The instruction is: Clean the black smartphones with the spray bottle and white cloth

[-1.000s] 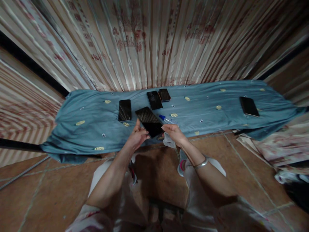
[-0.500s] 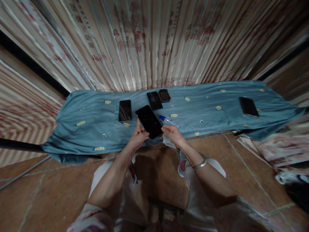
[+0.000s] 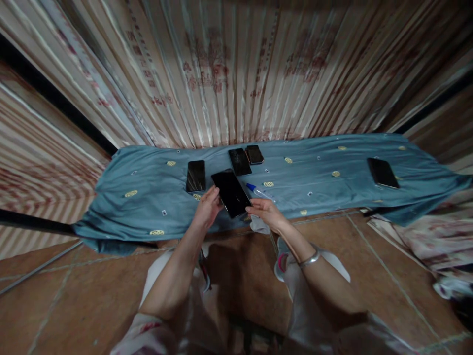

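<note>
A black smartphone is held at a slant over the front part of the cloth-covered surface, its dark glossy side facing up. My left hand grips its left edge, fingertips closed at the side. At the lower right corner, my right hand pinches the phone between thumb and fingers. A whitish cloth hangs just below my right hand; whether the fingers hold it I cannot tell. Close beyond the right hand lies a clear, slim item with a blue cap, partly hidden by the fingers.
A blue-green patterned cloth covers the long, low surface. More dark phones lie on it: one at left, one behind, one far right. Beside the rear phone is a small dark device. Pleated curtains hang behind.
My left hand has shifted its grip upward along the phone's left edge. The phone has turned slightly, and my right hand stays at its lower right corner. The whole view has moved a little.
</note>
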`<state>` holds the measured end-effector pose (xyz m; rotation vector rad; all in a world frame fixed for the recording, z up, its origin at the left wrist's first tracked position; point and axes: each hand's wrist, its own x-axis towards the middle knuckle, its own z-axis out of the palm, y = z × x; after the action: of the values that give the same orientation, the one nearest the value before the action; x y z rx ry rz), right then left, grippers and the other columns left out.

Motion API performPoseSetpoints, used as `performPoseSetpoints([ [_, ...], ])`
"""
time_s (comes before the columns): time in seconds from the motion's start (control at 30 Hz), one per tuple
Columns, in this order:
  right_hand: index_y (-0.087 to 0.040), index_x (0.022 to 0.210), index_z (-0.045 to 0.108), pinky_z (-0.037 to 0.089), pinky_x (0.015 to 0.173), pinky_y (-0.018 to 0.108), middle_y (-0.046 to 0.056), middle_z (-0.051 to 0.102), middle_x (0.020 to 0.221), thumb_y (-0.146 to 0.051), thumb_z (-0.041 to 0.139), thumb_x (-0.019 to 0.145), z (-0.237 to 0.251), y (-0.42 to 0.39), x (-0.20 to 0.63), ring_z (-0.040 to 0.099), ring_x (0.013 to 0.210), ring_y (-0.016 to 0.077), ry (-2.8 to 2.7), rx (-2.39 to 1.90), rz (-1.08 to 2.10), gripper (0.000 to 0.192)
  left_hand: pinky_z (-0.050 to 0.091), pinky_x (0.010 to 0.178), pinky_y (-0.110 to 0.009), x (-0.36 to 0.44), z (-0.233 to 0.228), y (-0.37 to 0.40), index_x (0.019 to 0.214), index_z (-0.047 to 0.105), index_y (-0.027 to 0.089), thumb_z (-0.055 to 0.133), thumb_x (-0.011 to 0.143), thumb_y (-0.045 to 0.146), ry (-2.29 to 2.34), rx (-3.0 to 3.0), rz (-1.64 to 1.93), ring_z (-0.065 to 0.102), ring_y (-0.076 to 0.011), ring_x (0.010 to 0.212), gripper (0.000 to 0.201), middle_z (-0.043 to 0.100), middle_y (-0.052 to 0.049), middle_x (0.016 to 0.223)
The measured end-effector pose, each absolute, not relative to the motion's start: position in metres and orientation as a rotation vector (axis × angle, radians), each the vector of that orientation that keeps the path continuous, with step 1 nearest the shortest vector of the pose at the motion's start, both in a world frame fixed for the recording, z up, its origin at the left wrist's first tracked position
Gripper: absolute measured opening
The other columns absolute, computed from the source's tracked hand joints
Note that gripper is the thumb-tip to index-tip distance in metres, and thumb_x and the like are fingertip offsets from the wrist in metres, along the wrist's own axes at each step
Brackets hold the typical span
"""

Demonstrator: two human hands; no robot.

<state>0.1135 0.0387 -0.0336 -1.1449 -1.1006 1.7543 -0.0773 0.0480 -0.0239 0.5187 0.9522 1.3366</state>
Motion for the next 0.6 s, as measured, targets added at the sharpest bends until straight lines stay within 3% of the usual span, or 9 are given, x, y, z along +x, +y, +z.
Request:
performPoseSetpoints([
  [0.23,-0.017,0.073,0.066,0.046,0.057,0.023,-0.003,0.065,0.063,-0.042,0.088,0.05,-0.035,0.036,0.116,0.057,0.057,0.0095,-1.106,-1.143,1.773,0.041,0.041,0.049,-0.02,-0.09,-0.029,0.069,0.063,0.048,0.018,0.08,0.067,0.038,1.031,0.462,1.43,0.048,-0.0065,0.042,0.038,0.047,0.008,0.048],
  [0.47,-0.017,0.076,0.069,0.048,0.061,0.023,-0.002,0.068,0.068,-0.042,0.088,0.052,-0.032,0.034,0.121,0.059,0.059,0.0092,-1.166,-1.129,1.796,0.04,0.04,0.044,-0.019,-0.091,-0.028,0.08,0.075,0.06,0.017,0.079,0.063,0.027,1.261,0.511,1.427,0.051,-0.0071,0.041,0.025,0.059,0.005,0.055],
  [0.6,-0.017,0.076,0.069,0.047,0.061,0.023,-0.002,0.069,0.07,-0.038,0.088,0.052,-0.032,0.033,0.122,0.059,0.06,0.0095,-1.149,-1.146,1.8,0.037,0.037,0.043,-0.019,-0.088,-0.029,0.082,0.075,0.062,0.016,0.077,0.065,0.023,1.276,0.53,1.438,0.046,-0.0061,0.039,0.019,0.054,0.007,0.05],
])
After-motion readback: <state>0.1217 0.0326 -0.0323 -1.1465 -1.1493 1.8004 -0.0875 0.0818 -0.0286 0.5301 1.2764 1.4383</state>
